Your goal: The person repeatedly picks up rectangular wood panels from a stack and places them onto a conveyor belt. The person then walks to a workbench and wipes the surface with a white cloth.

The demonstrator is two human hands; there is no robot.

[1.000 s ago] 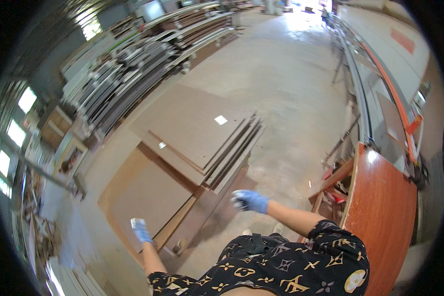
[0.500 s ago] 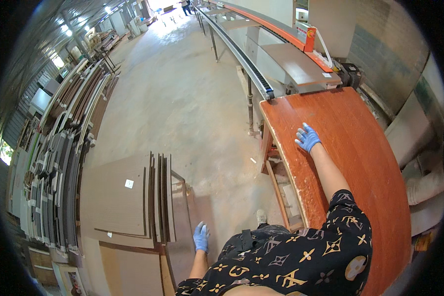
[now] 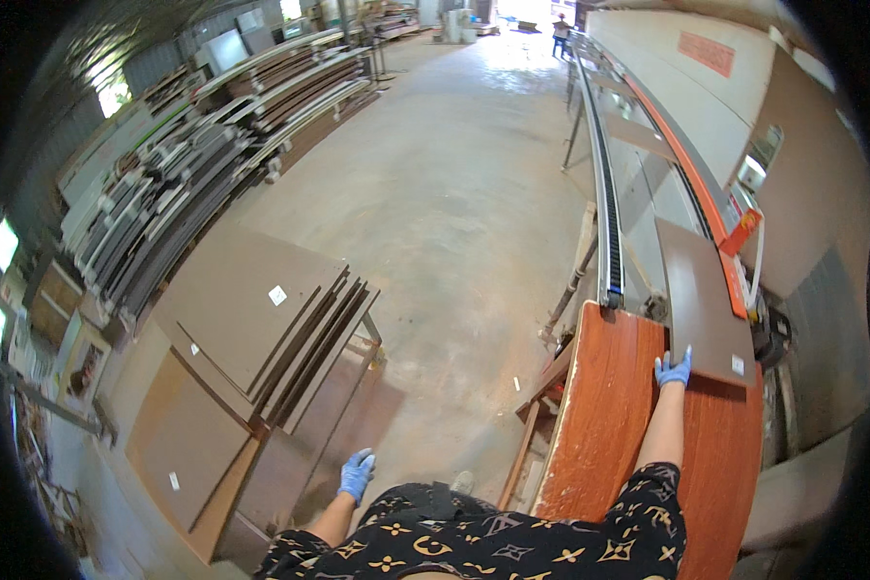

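Head view: right hand (image 3: 673,368) touches panel (image 3: 703,300) edge, open floor (image 3: 445,290) leftward.

A second ago the gloved right hand (image 3: 674,369) hung in the air over the floor, and half a second ago it was out over the red-brown tabletop (image 3: 604,406); now it is at the near end of the brown panel (image 3: 703,300). That panel, earlier just beyond the tabletop, now overlaps its far edge. The left hand (image 3: 356,474), a second ago over the lower panel (image 3: 191,440) of the stack, now hangs beside it.
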